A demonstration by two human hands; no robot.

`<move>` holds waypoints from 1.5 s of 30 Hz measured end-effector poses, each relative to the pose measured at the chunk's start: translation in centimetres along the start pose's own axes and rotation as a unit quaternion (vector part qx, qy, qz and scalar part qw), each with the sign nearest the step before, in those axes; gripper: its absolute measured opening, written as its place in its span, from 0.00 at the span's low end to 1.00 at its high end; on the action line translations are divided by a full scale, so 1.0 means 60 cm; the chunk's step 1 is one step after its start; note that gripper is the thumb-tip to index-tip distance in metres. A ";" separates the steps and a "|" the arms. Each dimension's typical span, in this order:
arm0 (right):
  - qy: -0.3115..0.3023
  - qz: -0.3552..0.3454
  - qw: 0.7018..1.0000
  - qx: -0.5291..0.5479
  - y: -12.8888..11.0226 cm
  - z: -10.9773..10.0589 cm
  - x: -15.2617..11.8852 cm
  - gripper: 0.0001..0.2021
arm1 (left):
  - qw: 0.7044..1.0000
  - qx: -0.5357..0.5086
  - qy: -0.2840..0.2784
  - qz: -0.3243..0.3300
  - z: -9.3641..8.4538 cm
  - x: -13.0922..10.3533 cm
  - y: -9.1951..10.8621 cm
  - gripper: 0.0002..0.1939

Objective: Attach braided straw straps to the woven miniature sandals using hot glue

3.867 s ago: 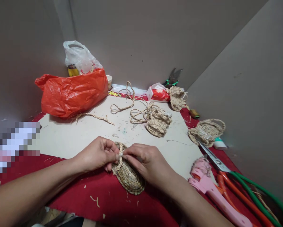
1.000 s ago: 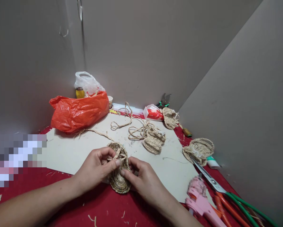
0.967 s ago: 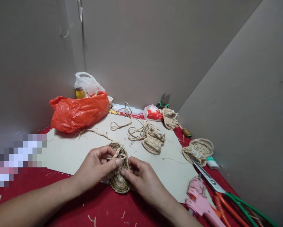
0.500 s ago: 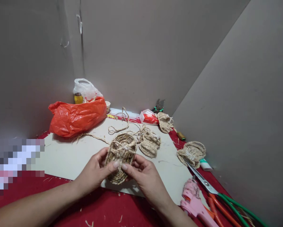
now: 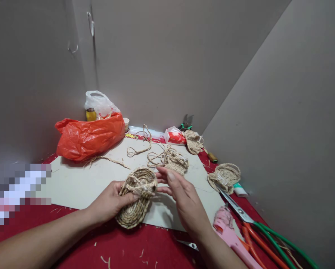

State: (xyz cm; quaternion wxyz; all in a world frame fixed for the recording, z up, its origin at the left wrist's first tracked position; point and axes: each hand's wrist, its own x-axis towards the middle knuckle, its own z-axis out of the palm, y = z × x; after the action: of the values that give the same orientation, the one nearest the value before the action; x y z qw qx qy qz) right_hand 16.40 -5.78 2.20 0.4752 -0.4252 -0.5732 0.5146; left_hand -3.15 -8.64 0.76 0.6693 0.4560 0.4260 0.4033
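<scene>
L. hand [image 5: 107,201]: grips woven slipper [image 5: 132,215], thumb atop; light grip best, sparing strap [image 5: 130,184] nr. thumb. R. hand [image 5: 185,198]: fingers spread, unladen, slipper just to its L.

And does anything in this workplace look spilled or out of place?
Pale straw scraps lie scattered over the red cloth, nearer the person than the woven straw piece, like uncleared trimmings; nothing looks plainly damaged.

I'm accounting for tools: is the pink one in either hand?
No: the pink tool lies on the table right of the right hand, while the left hand grips the woven piece.
</scene>
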 end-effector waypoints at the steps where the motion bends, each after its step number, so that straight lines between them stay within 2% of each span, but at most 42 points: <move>1: -0.010 0.004 1.000 -0.023 -0.001 0.000 0.001 0.24 | 1.000 0.009 -0.016 -0.004 0.001 -0.001 -0.001 0.18; 5: -0.053 0.007 0.993 -0.105 -0.009 0.000 0.003 0.23 | 0.996 0.058 -0.067 -0.019 0.005 -0.005 -0.002 0.17; 9: -0.106 0.025 0.986 -0.126 -0.014 -0.001 0.001 0.19 | 0.989 0.106 -0.095 -0.041 0.008 -0.008 -0.008 0.17; 14: -0.214 0.079 0.970 -0.080 -0.005 -0.009 0.004 0.16 | 0.986 0.136 -0.088 -0.046 0.007 -0.010 -0.012 0.14; 17: -0.254 0.105 0.961 -0.033 -0.001 -0.015 0.007 0.14 | 0.986 0.121 -0.108 -0.046 0.003 -0.012 -0.004 0.13; 20: -0.250 0.106 0.962 -0.017 -0.002 -0.018 0.009 0.13 | 0.988 0.063 -0.131 -0.052 -0.002 -0.012 0.006 0.13; 25: -0.255 0.092 0.962 -0.020 -0.003 -0.023 0.009 0.12 | 0.980 -0.090 -0.142 -0.102 -0.010 -0.008 0.007 0.13; 29: -0.258 0.103 0.961 -0.004 -0.003 -0.024 0.008 0.12 | 0.965 -0.199 -0.128 -0.115 -0.003 -0.004 -0.004 0.20; 31: -0.252 0.103 0.962 -0.004 -0.004 -0.022 0.006 0.13 | 0.961 -0.204 -0.123 -0.144 0.004 -0.004 -0.012 0.25; 34: -0.253 0.097 0.963 -0.008 -0.005 -0.016 0.004 0.13 | 0.951 -0.184 -0.160 -0.190 0.014 -0.006 -0.022 0.33; 36: -0.253 0.096 0.963 -0.002 -0.005 -0.013 0.001 0.13 | 0.947 -0.181 -0.182 -0.194 0.019 -0.008 -0.026 0.37; 40: -0.246 0.093 0.965 0.010 -0.002 -0.011 -0.001 0.13 | 0.952 -0.182 -0.178 -0.168 0.027 -0.012 -0.030 0.37; 45: -0.238 0.129 0.961 0.057 0.002 -0.015 -0.001 0.13 | 0.951 -0.183 -0.188 -0.164 0.026 -0.014 -0.028 0.37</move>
State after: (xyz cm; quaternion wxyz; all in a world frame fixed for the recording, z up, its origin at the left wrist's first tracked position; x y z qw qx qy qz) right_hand 17.31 -5.64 2.13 0.2776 -0.3330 -0.5801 0.6896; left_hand -1.67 -10.29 -0.34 0.8661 0.3169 0.2804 0.2662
